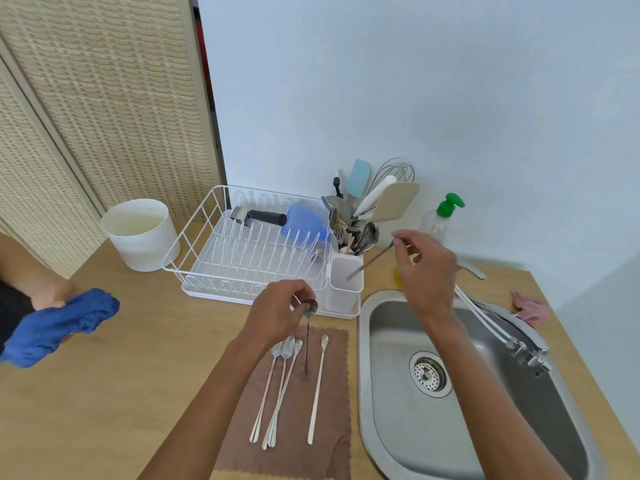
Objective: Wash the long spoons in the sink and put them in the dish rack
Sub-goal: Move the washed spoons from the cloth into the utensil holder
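Observation:
My left hand (277, 311) pinches the bowl end of a long spoon (307, 344) that hangs down over the brown cloth (332, 441). Several more long spoons (282, 386) lie side by side on that cloth. My right hand (424, 268) pinches the top of another long spoon (369, 262), tilted with its lower end over the white cutlery cup (343, 285) at the right end of the white dish rack (207, 251). The steel sink (391, 403) lies to the right, below my right forearm.
Another person's hand (48, 296) holds a blue cloth (59, 323) at the left edge. A white bucket (142, 233) stands left of the rack. A utensil holder (356, 220), soap dispenser (440, 216), faucet (498, 327) and pink rag (531, 308) are around the sink.

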A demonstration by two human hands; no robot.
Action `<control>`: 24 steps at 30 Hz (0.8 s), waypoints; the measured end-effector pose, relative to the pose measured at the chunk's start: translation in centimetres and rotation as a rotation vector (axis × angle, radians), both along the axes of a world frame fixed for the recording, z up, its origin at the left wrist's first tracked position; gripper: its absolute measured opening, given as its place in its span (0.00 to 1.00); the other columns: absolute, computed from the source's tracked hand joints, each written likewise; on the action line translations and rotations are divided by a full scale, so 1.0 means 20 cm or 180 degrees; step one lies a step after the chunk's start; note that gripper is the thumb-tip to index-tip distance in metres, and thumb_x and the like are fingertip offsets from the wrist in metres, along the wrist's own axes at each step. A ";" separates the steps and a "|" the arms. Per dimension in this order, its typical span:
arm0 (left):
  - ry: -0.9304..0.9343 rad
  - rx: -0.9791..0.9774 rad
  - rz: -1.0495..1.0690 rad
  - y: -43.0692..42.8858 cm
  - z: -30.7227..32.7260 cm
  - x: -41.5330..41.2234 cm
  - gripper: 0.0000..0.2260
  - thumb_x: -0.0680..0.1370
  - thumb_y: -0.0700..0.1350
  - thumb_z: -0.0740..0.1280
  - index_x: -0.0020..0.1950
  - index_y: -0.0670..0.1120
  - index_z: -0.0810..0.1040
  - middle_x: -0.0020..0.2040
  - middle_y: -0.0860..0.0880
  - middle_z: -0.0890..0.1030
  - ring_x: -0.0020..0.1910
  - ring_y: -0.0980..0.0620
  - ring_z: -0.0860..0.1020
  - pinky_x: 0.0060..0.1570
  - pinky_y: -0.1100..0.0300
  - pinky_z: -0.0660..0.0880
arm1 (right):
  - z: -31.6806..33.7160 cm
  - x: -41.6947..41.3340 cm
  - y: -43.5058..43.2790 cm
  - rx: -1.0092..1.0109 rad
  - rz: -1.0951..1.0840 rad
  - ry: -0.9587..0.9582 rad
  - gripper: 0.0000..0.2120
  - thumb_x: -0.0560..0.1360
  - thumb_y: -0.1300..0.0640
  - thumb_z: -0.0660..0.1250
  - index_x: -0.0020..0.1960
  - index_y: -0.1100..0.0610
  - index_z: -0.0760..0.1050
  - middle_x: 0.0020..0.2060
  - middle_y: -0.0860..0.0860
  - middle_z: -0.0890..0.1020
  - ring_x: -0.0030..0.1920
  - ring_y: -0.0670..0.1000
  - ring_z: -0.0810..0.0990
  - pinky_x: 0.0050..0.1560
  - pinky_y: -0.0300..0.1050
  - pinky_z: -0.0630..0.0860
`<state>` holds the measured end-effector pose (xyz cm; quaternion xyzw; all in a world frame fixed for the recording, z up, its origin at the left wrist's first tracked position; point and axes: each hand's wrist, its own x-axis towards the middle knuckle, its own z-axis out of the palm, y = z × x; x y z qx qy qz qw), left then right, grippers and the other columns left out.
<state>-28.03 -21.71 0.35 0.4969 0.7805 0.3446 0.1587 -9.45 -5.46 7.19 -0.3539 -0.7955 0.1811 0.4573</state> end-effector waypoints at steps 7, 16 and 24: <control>0.0009 0.0233 0.0087 -0.04 0.03 -0.04 0.08 0.76 0.40 0.71 0.46 0.54 0.84 0.41 0.60 0.84 0.41 0.62 0.81 0.47 0.61 0.78 | -0.37 0.01 0.01 -0.0369 0.0188 -0.0496 0.07 0.76 0.62 0.70 0.50 0.54 0.84 0.43 0.45 0.86 0.39 0.43 0.81 0.44 0.48 0.81; -0.0043 0.1390 0.0391 -0.05 0.29 -0.16 0.06 0.76 0.37 0.72 0.49 0.47 0.86 0.46 0.54 0.85 0.44 0.59 0.82 0.37 0.65 0.80 | -0.48 0.05 0.04 -0.0596 0.0280 -0.0967 0.08 0.75 0.59 0.71 0.51 0.48 0.84 0.46 0.40 0.85 0.43 0.39 0.81 0.44 0.46 0.81; -0.0312 0.2131 0.0665 0.10 0.24 -0.13 0.06 0.77 0.38 0.72 0.50 0.46 0.86 0.47 0.52 0.85 0.46 0.54 0.83 0.36 0.53 0.83 | -0.49 0.05 0.03 -0.0746 0.0318 -0.0977 0.08 0.75 0.58 0.71 0.52 0.47 0.83 0.47 0.39 0.84 0.41 0.39 0.81 0.43 0.41 0.81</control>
